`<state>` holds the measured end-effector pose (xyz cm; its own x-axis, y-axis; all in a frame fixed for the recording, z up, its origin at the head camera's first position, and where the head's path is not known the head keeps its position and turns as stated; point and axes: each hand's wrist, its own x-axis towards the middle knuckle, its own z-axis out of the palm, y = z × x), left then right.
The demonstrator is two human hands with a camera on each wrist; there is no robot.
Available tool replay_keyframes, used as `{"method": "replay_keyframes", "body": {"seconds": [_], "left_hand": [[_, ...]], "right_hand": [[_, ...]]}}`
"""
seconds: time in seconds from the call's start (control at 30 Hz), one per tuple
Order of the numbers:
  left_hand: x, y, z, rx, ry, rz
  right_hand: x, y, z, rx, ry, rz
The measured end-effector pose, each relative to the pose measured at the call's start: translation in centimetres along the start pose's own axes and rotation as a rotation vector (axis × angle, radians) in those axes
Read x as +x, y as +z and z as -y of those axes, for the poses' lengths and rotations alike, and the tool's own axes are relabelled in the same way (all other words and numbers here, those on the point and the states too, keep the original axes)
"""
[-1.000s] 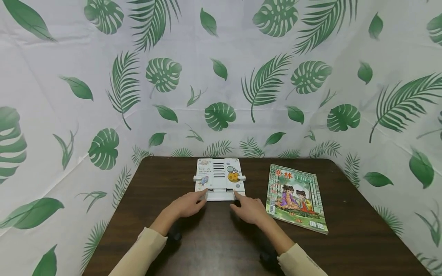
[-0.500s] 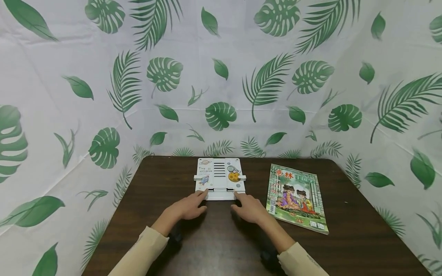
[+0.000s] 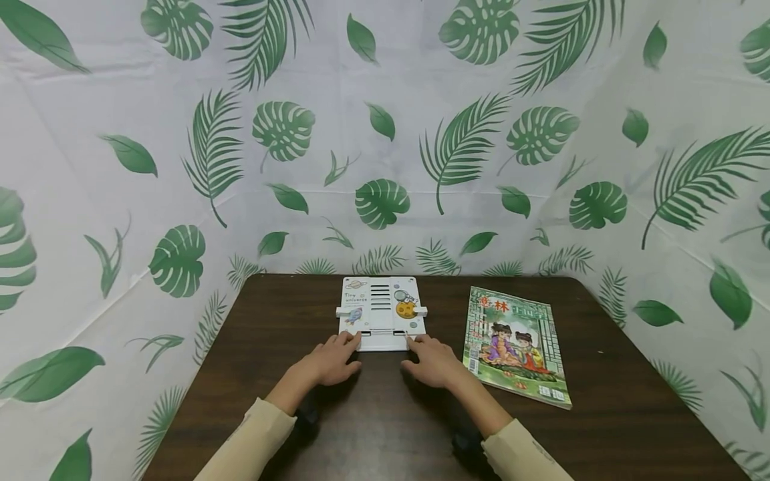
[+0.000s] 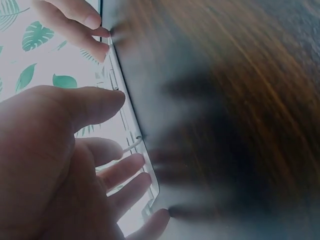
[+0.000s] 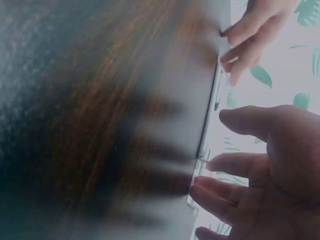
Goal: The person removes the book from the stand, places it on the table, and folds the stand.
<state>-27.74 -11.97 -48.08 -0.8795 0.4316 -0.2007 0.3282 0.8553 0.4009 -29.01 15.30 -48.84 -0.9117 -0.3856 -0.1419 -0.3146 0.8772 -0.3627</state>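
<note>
A white book stand [image 3: 385,306] printed with "Tiny universe" and space drawings lies flat near the table's back edge. At its front left corner is my left hand [image 3: 327,361], fingers extended and touching the front edge. My right hand [image 3: 434,362] mirrors it at the front right corner. In the left wrist view, the left index finger touches a small curved clip [image 4: 134,143] on the stand's edge. A similar clip [image 5: 202,159] meets the right index fingertip in the right wrist view. Both thumbs stand apart from the other fingers. The stand's underside is hidden.
To the right of the stand lies a magazine [image 3: 516,344] with a green illustrated cover, slightly turned. The dark wooden table [image 3: 385,434] extends toward me. Behind it hangs a white cloth [image 3: 325,153] with green leaves, which also runs along both sides.
The head view has shifted slightly. Both hands stay at the stand's front corners, with only small finger movements; the stand and magazine keep their places.
</note>
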Motion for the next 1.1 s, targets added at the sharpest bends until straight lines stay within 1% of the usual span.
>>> {"method": "replay_keyframes", "body": {"seconds": [0.1, 0.2, 0.4, 0.53, 0.63, 0.7, 0.77, 0.87, 0.9, 0.97, 1.03, 1.1], "left_hand": [[0.2, 0.0, 0.0, 0.002, -0.006, 0.003], [0.4, 0.0, -0.2, 0.009, -0.018, -0.007], [0.7, 0.5, -0.8, 0.063, -0.024, -0.031], [0.9, 1.0, -0.8, 0.1, -0.032, -0.061], [1.2, 1.1, -0.5, 0.079, -0.033, -0.119], [1.5, 1.0, -0.2, -0.015, -0.04, -0.174], [1.8, 0.5, 0.2, -0.155, -0.05, -0.237], [2.5, -0.1, 0.8, -0.348, -0.06, -0.359], [2.7, -0.3, 0.9, -0.395, -0.067, -0.401], [3.2, -0.6, 1.3, -0.457, -0.09, -0.473], [3.7, -0.7, 1.7, -0.512, -0.135, -0.512], [4.1, -0.9, 1.9, -0.563, -0.198, -0.505]], "right_hand": [[-0.1, 0.1, 0.1, -0.037, -0.004, 0.013], [0.0, 0.1, 0.3, -0.075, 0.001, 0.028], [-0.1, -0.1, 1.0, -0.125, 0.017, 0.035], [-0.3, 0.3, 0.7, -0.101, 0.023, 0.02], [-0.2, 0.3, 0.0, -0.03, 0.032, 0.002], [0.0, -0.1, -0.5, 0.041, 0.044, -0.024], [0.5, -0.6, -1.1, 0.102, 0.056, -0.06], [1.2, -1.4, -2.2, 0.168, 0.075, -0.105], [1.5, -1.6, -2.6, 0.192, 0.083, -0.112], [1.8, -2.0, -3.3, 0.264, 0.104, -0.112], [2.1, -2.3, -3.8, 0.345, 0.13, -0.109], [2.5, -2.5, -4.3, 0.421, 0.146, -0.106]]}}
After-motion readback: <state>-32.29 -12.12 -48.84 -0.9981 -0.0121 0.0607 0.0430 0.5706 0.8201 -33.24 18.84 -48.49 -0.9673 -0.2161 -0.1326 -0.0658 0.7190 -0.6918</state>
